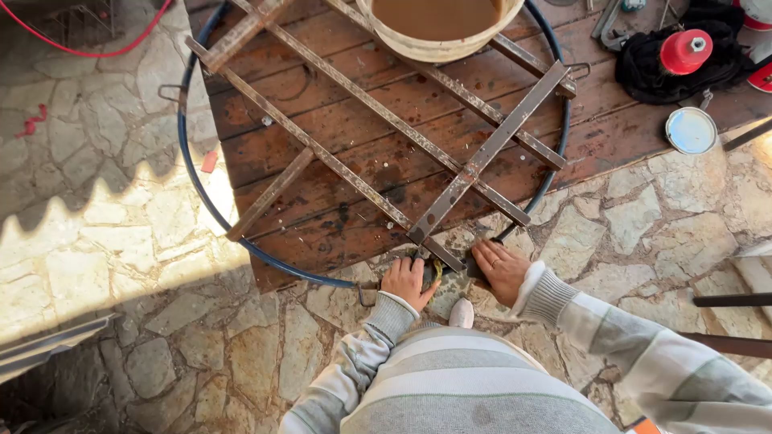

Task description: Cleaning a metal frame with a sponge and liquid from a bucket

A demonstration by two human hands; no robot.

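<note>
Two hands work at the near edge of the wooden platform (322, 161), where the rusty metal frame (386, 120) overhangs the stone. Left hand (408, 281) is clenched on a small tool beneath the frame's corner; right hand (503, 269) presses flat beside it. Rust covers every bar. Farther off, a bucket (438, 28) rests on the frame.

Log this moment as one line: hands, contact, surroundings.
left hand: gripping small tool at metal frame | right hand: flat on blue hoop | bucket on frame | wooden board beneath
</note>
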